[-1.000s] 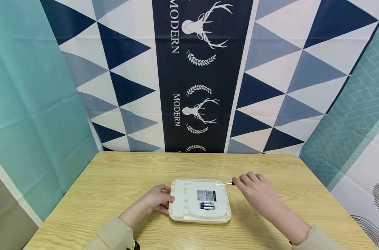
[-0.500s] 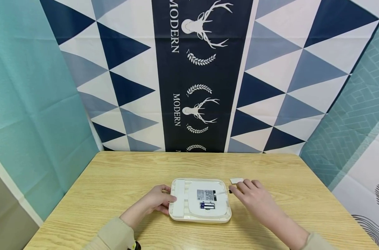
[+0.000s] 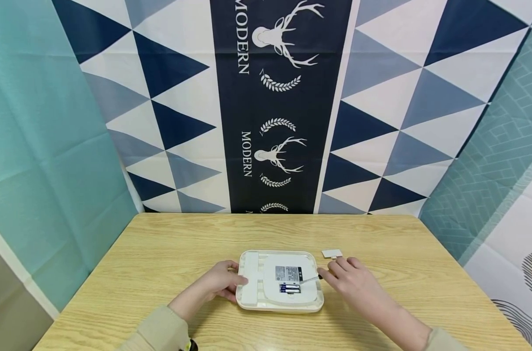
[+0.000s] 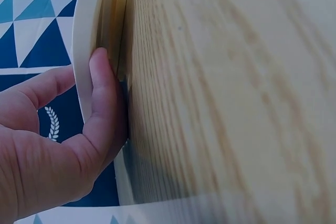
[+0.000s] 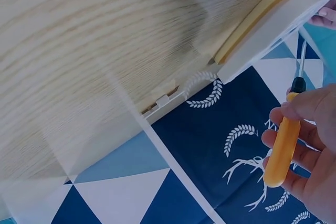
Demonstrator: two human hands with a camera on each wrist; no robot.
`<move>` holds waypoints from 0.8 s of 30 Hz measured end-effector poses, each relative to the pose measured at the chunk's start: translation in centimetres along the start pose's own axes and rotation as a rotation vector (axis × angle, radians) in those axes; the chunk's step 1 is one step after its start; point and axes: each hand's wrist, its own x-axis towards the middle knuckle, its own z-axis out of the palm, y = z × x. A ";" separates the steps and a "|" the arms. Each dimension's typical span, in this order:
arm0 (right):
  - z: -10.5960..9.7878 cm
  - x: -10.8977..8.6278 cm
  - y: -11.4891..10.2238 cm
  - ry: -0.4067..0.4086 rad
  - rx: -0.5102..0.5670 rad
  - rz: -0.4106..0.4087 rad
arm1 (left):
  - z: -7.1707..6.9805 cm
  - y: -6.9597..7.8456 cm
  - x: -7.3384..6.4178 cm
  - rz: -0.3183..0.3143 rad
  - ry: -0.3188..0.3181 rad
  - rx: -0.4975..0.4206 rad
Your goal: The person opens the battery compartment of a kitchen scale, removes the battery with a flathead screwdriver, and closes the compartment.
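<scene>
A white, rounded battery device (image 3: pixel 272 295) lies underside up on the table, a printed label (image 3: pixel 287 273) on its back. Two blue and silver batteries (image 3: pixel 290 288) show in its uncovered compartment. My left hand (image 3: pixel 223 280) grips the device's left edge, thumb on top and fingers beneath, as the left wrist view (image 4: pixel 68 135) also shows. In my right hand (image 3: pixel 351 278) is a screwdriver with an orange-yellow handle (image 5: pixel 283 153) and a black collar. Its metal shaft (image 3: pixel 309 280) slants down leftward, the tip right at the batteries' right end.
A small white battery cover (image 3: pixel 332 253) lies on the wooden table (image 3: pixel 182 234) just beyond my right hand. Patterned cloth (image 3: pixel 275 107) hangs behind the table's far edge, with teal cloth (image 3: pixel 51 146) at the left.
My right hand has come nearer and slightly left, bringing the screwdriver tip from the device's far right corner to the batteries. The white cover has come into sight. My left hand keeps its grip.
</scene>
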 end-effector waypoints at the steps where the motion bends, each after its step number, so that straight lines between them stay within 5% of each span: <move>1: 0.0 0.0 0.0 0.001 0.001 -0.003 | 0.0 0.0 0.0 0.001 -0.002 -0.001; 24: -0.3 1.0 -0.4 -0.054 -0.059 -0.064 | 0.2 -0.1 0.0 0.015 0.005 -0.001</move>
